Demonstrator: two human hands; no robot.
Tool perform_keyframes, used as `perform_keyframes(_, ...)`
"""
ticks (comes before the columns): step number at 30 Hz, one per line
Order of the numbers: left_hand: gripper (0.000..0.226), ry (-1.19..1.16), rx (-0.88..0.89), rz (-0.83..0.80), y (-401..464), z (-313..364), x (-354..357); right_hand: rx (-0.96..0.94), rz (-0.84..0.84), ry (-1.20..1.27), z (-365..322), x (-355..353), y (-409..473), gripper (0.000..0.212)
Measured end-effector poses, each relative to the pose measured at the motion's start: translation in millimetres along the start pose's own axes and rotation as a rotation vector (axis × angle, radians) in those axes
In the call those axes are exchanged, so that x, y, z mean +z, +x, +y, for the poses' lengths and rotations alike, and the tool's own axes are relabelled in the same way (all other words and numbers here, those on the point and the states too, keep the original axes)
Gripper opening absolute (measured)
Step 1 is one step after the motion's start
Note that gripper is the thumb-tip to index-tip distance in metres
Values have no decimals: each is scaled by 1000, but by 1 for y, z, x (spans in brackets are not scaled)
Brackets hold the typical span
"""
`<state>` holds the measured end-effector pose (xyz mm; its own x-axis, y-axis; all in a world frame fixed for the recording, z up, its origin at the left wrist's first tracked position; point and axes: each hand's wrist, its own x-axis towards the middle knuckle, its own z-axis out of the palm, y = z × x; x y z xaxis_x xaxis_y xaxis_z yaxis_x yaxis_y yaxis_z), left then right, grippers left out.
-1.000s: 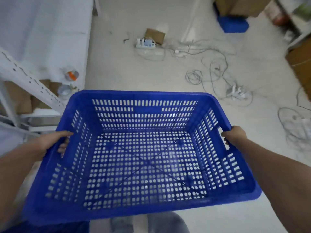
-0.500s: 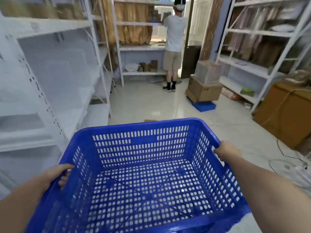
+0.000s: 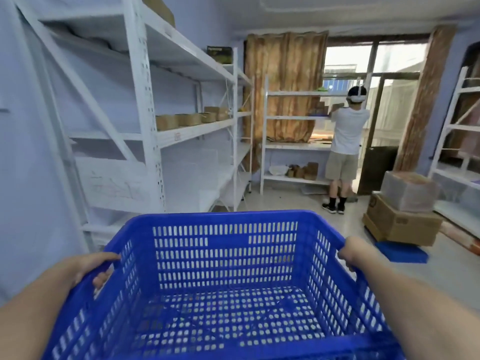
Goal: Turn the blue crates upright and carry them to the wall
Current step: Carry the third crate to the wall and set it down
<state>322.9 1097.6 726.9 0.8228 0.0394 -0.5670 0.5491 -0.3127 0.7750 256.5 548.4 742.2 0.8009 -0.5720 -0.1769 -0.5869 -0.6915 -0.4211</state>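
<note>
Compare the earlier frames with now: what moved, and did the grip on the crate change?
The view swung up from the cable-strewn floor to the room: shelves, a person at the far rack, stacked boxes. Since half a second ago, these have drawn nearer. Nothing was grasped or released. The crate stayed upright and empty, left hand and right hand on opposite rims.

One blue crate [image 3: 223, 281], two hands [image 3: 88, 266] [image 3: 350, 252].

Blue crate [image 3: 223, 281] upright, open side up; left hand [image 3: 88, 267], right hand [image 3: 353, 249] gripping side rims.
</note>
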Motion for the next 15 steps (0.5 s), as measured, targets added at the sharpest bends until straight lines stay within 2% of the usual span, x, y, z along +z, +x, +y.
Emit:
perform_keyframes(8,59,-134,-56,211,-103,-46,-46,-295,-21,-7,-73,-23,-5,14)
perform_keyframes(15,63,-211,-102,422,-210,-131,-98,-519,-169,-17,-140,27,-45,18)
